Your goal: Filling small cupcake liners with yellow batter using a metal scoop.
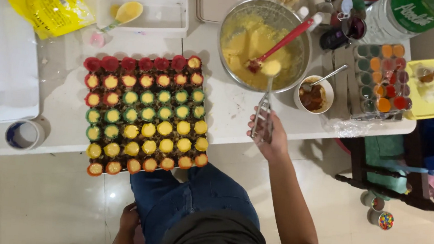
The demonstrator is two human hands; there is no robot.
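The right hand (272, 136), right of the frame's centre, is clenched around the metal handles of a scoop (267, 90), whose round head, heaped with yellow batter, sits at the lower rim of the steel mixing bowl (235, 23) in the upper middle. A red spatula (285, 42) leans inside that bowl. The left hand (129, 218) rests low by the person's thigh at the bottom of the frame, holding nothing that shows; whether its fingers are curled or spread cannot be told. At centre left on the white surface (228, 112) stands a tray of small cups (145, 116) in red, green, yellow and orange, most already showing batter, while about 5 red cups along the top row look dark and unfilled. Judged from this, the step in hand is loading a fresh scoop, and the next move calls for carrying it level across to the tray's upper left, centring it over 1 cup, and squeezing the handles cleanly so that nothing drips between the cups.
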